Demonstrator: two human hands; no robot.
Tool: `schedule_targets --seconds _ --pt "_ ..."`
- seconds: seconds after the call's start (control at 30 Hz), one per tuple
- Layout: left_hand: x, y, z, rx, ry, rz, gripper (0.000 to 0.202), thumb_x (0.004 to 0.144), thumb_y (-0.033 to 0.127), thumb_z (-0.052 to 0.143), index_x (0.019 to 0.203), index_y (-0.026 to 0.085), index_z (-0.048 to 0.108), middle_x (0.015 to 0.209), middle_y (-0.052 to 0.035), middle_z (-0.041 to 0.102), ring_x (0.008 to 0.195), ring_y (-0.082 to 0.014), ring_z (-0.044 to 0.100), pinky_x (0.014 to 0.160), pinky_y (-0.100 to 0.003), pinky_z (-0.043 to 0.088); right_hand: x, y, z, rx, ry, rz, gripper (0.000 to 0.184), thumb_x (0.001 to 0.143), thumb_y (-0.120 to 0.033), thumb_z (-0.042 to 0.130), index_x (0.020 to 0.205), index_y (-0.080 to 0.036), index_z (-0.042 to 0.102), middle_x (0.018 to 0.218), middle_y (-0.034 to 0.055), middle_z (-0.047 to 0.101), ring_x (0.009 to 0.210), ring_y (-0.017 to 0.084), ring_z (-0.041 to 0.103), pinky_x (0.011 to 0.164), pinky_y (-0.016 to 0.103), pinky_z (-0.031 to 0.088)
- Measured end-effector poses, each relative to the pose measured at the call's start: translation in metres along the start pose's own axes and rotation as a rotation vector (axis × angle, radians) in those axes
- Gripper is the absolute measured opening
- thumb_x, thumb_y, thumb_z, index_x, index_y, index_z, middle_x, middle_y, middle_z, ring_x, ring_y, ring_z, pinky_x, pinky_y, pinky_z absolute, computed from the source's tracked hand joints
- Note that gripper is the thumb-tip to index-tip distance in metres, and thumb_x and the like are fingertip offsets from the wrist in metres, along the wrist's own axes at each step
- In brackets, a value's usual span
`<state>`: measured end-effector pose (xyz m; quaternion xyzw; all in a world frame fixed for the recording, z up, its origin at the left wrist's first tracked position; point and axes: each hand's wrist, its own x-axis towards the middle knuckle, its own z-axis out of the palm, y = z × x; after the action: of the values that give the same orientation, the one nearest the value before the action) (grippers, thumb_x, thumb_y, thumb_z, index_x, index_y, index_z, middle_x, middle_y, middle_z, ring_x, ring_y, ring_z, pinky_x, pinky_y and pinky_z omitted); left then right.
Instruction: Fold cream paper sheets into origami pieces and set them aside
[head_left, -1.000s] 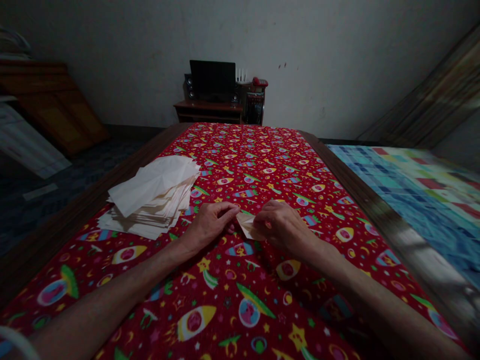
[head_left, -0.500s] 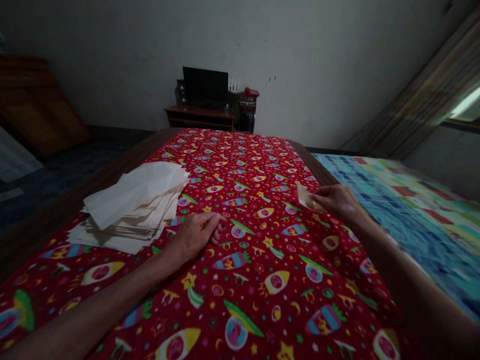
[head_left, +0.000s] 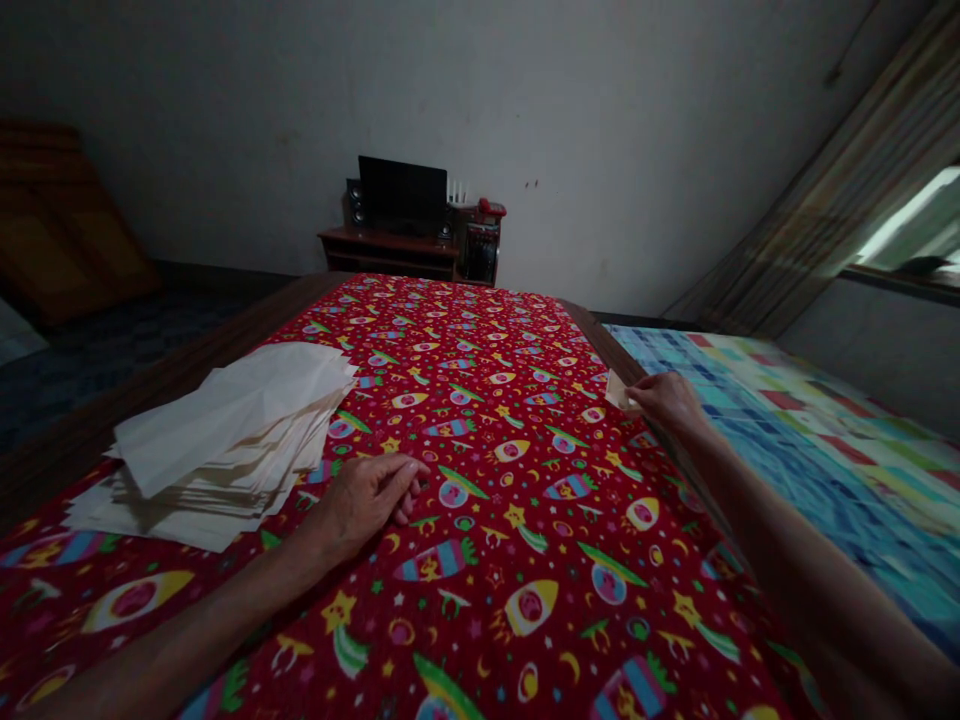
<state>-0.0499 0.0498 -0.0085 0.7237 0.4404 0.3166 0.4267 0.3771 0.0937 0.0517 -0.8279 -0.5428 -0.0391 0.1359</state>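
My right hand (head_left: 666, 398) pinches a small cream piece of paper (head_left: 619, 393) between thumb and fingers, at the right side of the red patterned cloth (head_left: 480, 420). The paper is low over the cloth near its edge; whether it touches is hard to tell. My left hand (head_left: 376, 497) rests on the cloth with its fingers curled in and nothing visible in them. Just left of it lies an untidy stack of whitish paper sheets (head_left: 232, 425), its layers fanned out unevenly.
Dark wooden edging (head_left: 611, 345) borders the cloth. A bed with a patchwork cover (head_left: 750, 400) is on the right. Against the far wall stands a low desk (head_left: 390, 245) with a black monitor (head_left: 403, 192) and a red telephone (head_left: 491, 208). A wooden cabinet (head_left: 64, 220) stands left.
My right hand has carried the small paper slightly right, toward the cloth's edge, and the paper appears flatter. My left hand stays curled on the cloth. The view has shifted a little.
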Motion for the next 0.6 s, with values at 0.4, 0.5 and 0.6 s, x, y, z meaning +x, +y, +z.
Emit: schedule_targets --seconds 0.4,0.5,0.6 --pt "0.0 0.001 0.0 0.028 -0.022 0.01 0.039 0.089 0.043 0.04 0.087 0.013 0.065 0.068 -0.0019 0.062 0.049 -0.0122 0.061 0.048 -0.021 0.051 0.01 -0.012 0.011 -0.066 0.027 0.051 0.031 0.078 -0.033 0.052 0.091 -0.017 0.075 0.084 0.0121 0.072 0.08 0.025 0.065 0.055 0.026 0.038" --pt "0.0 -0.002 0.0 0.033 -0.023 0.02 0.039 0.089 0.043 0.04 0.088 0.013 0.064 0.069 -0.0021 0.063 0.05 -0.0123 0.062 0.048 -0.021 0.051 0.01 -0.011 0.011 -0.074 0.024 0.075 0.032 0.077 -0.034 0.052 0.092 -0.018 0.075 0.086 0.0123 0.071 0.083 0.026 0.065 0.057 0.027 0.039" --pt "-0.001 0.0 -0.001 0.044 -0.025 0.02 0.04 0.09 0.043 0.039 0.086 0.013 0.064 0.067 -0.0019 0.062 0.049 -0.0123 0.061 0.048 -0.021 0.051 0.01 -0.011 0.013 -0.075 0.012 0.086 0.031 0.077 -0.033 0.052 0.091 -0.019 0.075 0.088 0.0115 0.072 0.084 0.026 0.065 0.058 0.027 0.041"
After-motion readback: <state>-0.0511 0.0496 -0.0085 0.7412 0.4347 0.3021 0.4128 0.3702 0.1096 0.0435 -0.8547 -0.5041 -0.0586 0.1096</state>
